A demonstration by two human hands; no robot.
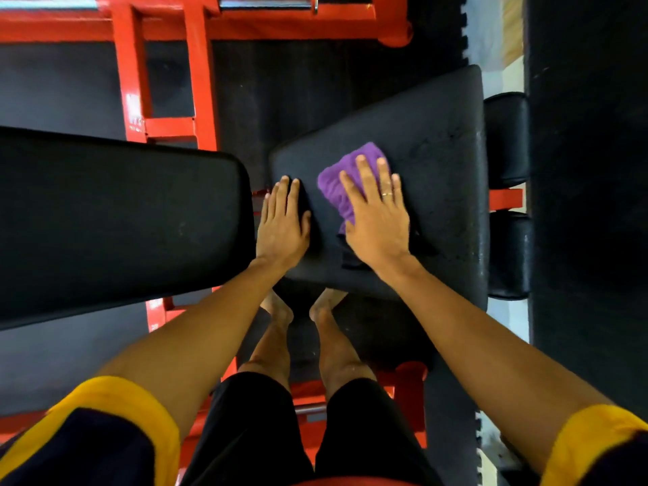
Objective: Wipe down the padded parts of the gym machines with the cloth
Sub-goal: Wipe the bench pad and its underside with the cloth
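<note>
- Head view: a black seat pad (438, 152) goes from the middle out to 2 o'clock.
- A purple cloth (331, 191) lies bunched up on the seat pad, a little way up from the middle at 12 o'clock.
- The right hand (378, 222) lies flat on the cloth; its fingers are straight and spread apart and point to 12 o'clock; they press down and do not curl round the cloth; a ring (386, 194) sits on one finger.
- The left hand (282, 226) is just beside the cloth, at its 9 o'clock; it lies flat on the left edge of the seat pad; its fingers are straight and close together; it holds nothing.
- A long black pad (122, 219) is at 9 o'clock; a thin gap lies between it and the seat pad.
- An upper roller pad (506, 138) and a lower roller pad (510, 254) sit at 3 o'clock; a red bar (505, 198) shows between them.
- A red frame (200, 82) stands at 11 o'clock on a dark floor mat (298, 82).
- Bare legs (336, 345) show at 6 o'clock.
</note>
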